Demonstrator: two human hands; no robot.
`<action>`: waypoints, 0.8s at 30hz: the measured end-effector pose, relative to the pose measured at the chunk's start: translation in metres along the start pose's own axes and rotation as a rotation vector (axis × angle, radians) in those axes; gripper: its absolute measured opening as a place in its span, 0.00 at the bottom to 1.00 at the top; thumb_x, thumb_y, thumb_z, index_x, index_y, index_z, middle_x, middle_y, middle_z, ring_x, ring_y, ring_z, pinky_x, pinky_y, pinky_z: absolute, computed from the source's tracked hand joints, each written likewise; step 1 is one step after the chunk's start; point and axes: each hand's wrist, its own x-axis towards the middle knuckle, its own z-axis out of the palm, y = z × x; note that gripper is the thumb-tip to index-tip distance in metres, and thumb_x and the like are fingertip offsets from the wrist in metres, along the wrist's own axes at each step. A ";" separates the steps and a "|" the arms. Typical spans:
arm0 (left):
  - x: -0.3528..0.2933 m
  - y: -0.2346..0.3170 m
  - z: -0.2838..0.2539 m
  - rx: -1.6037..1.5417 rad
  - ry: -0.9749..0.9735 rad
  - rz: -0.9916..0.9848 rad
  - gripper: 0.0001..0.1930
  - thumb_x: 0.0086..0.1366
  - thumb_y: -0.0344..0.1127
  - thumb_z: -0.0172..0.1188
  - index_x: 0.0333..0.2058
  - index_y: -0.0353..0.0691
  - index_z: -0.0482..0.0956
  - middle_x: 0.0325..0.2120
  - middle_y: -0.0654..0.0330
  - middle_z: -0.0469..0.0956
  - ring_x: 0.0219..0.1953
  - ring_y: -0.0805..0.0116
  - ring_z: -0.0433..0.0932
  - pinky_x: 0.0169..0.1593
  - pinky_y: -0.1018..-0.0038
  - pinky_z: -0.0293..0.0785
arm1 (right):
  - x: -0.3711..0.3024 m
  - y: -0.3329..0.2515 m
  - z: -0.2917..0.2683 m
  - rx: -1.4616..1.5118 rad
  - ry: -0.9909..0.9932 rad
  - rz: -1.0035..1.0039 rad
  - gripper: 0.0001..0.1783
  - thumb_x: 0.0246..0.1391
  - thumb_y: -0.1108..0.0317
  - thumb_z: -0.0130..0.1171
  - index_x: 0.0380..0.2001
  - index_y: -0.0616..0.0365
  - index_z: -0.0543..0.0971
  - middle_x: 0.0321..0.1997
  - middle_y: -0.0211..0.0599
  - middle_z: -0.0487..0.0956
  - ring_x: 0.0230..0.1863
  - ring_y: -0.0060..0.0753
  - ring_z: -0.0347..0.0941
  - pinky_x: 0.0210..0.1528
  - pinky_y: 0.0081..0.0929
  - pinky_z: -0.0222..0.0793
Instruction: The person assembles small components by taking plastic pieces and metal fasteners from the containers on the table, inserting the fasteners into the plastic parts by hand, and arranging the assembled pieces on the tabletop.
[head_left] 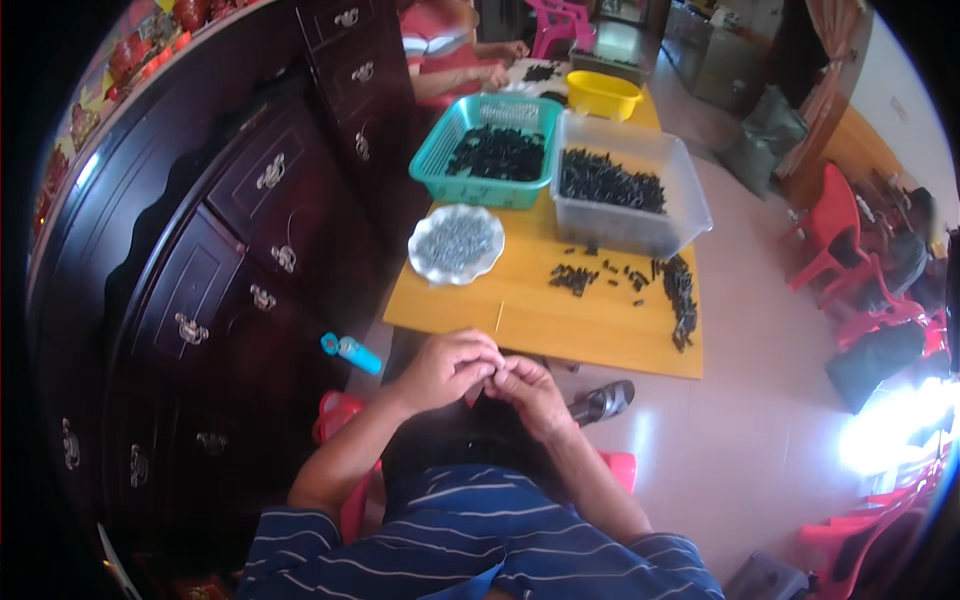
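Just in front of the near edge of the yellow table (430, 312), my left hand (450, 368) and my right hand (533, 397) meet at the fingertips. Both are closed in a pinch around something small and dark, mostly hidden by the fingers. A white scalloped plate (418, 265) heaped with small silvery metal pieces (458, 243) lies beyond my left hand. Small black pieces (574, 280) are scattered on the table beyond my right hand, with a longer pile of black pieces (680, 302) along the right edge.
A green basket (430, 165) and a clear plastic bin (625, 232) hold more black pieces. Behind them stands a yellow basin (603, 95). Another person (440, 60) works at the far left. Dark drawers (270, 200) line the left; red chairs (838, 230) stand right.
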 end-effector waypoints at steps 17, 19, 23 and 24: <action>0.020 -0.010 0.004 -0.195 -0.034 -0.081 0.05 0.63 0.20 0.60 0.37 0.31 0.82 0.38 0.57 0.82 0.40 0.69 0.81 0.44 0.74 0.78 | 0.010 0.003 -0.014 0.094 0.077 -0.062 0.08 0.66 0.69 0.61 0.46 0.59 0.82 0.40 0.32 0.84 0.41 0.22 0.80 0.49 0.23 0.77; 0.022 -0.014 0.006 -0.236 -0.042 -0.079 0.05 0.64 0.20 0.61 0.38 0.32 0.83 0.39 0.57 0.82 0.41 0.70 0.81 0.45 0.76 0.77 | 0.012 0.004 -0.020 0.106 0.067 -0.063 0.09 0.65 0.70 0.62 0.46 0.59 0.82 0.40 0.33 0.85 0.41 0.23 0.81 0.50 0.24 0.78; 0.019 -0.024 0.008 -0.317 -0.041 -0.140 0.04 0.66 0.23 0.62 0.38 0.33 0.84 0.40 0.59 0.82 0.42 0.71 0.81 0.46 0.77 0.78 | 0.009 0.001 -0.019 0.133 0.083 -0.020 0.09 0.66 0.71 0.61 0.47 0.59 0.82 0.41 0.35 0.85 0.41 0.25 0.82 0.50 0.24 0.78; 0.019 -0.025 0.008 -0.336 -0.045 -0.134 0.04 0.66 0.22 0.62 0.38 0.33 0.84 0.39 0.59 0.82 0.41 0.72 0.81 0.46 0.77 0.77 | 0.009 -0.001 -0.017 0.130 0.076 -0.022 0.09 0.66 0.70 0.61 0.47 0.59 0.82 0.42 0.35 0.85 0.41 0.24 0.81 0.50 0.24 0.77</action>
